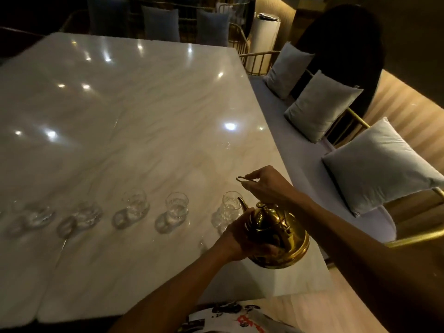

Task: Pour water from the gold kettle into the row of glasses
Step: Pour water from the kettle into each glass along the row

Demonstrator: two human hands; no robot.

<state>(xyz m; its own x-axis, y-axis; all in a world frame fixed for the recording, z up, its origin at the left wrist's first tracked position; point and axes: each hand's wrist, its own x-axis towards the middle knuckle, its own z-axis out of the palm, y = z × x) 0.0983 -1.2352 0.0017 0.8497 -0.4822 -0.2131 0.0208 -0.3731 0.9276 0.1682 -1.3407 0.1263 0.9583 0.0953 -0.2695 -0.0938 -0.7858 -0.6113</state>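
The gold kettle (281,239) hangs tilted above the marble table's near right part, its spout pointing at the rightmost glass (231,203). My right hand (266,183) grips the kettle's thin handle from above. My left hand (242,239) cups the kettle's body from the left side. Several clear glasses stand in a row across the table: one (177,203) left of the rightmost, another (135,203) beyond it, and blurred ones (86,213) further left. No stream of water is visible.
The white marble table (134,116) stretches far back, with ceiling lights reflected in it. A bench with three grey cushions (379,164) runs along the right side behind a gold rail. Cushioned chairs stand at the far end.
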